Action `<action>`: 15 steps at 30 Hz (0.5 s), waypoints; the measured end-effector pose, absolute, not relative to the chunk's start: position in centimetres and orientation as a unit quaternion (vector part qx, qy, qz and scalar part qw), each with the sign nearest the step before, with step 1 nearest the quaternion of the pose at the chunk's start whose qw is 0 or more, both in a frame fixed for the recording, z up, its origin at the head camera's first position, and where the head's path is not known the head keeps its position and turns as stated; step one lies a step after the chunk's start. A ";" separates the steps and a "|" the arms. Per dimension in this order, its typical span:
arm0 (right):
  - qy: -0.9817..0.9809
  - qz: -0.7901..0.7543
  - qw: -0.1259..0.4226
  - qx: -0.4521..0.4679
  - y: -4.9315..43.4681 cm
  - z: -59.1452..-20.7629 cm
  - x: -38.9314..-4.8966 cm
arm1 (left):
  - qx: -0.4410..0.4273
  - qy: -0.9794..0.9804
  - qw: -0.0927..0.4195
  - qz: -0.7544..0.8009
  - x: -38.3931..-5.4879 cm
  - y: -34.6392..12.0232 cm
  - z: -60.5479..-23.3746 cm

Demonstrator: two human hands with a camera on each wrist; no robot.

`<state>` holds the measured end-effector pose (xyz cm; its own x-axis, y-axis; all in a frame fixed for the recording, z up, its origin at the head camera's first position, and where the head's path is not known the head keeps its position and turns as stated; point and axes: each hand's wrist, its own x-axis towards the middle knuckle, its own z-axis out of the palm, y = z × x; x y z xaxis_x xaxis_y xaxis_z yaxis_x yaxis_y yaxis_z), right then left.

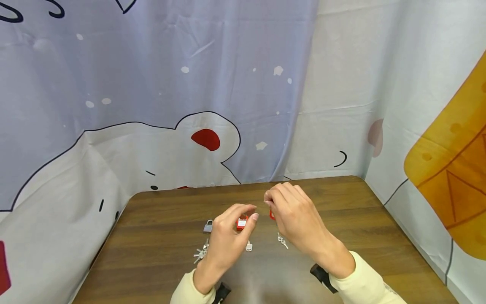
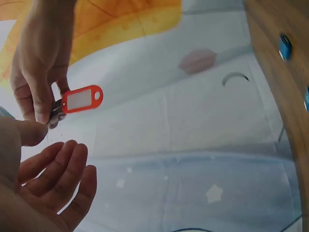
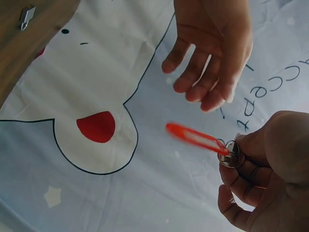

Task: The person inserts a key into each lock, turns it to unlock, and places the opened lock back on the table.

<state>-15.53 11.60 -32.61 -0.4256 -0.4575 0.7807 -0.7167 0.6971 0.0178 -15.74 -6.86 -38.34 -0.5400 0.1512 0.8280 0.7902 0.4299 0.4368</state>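
At far left, large dark letters are printed on the pale blue and white patterned fabric (image 1: pixel 114 63); they are cut off and cannot be read as words. On the brown wood-grain surface (image 1: pixel 152 245), a small silver-grey metal padlock (image 1: pixel 207 228) lies to the left of the left hand (image 1: pixel 228 240), with a bunch of silver metal keys (image 1: pixel 200 254) beside that wrist.

The left hand is loosely spread, fingers gently curved and thumb well apart from them, with nothing in its grasp. Its forearm, in a pale yellow sleeve (image 1: pixel 191 291), rises from the bottom edge and leans rightward. Through the gap between thumb and fingers shows a small red object with a white label (image 1: pixel 241 223), its print too small to read; just below is a silver metal key (image 1: pixel 249 246).

Further right, the right hand (image 1: pixel 296 215) is raised above the surface, bent down at the wrist, its arm coming from the lower right. Its thumb and fingers pinch a shiny silver metal piece (image 3: pixel 231 155), from which an orange-red plastic key tag (image 2: pixel 79 99) with a plain white insert juts toward the left hand. Below, two small silver keys (image 1: pixel 282 240) lie together.
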 end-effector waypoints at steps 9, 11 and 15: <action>-0.809 0.154 0.422 0.379 10.6 -32.7 -14.8 | -0.258 -0.731 0.231 -0.587 -14.8 -6.9 -37.0; -0.809 0.150 0.423 0.381 10.5 -32.7 -14.7 | -0.243 -0.725 0.188 -0.617 -14.7 -7.0 -36.8; -0.810 0.145 0.419 0.383 10.2 -32.8 -14.6 | -0.232 -0.711 0.136 -0.649 -14.6 -7.0 -36.7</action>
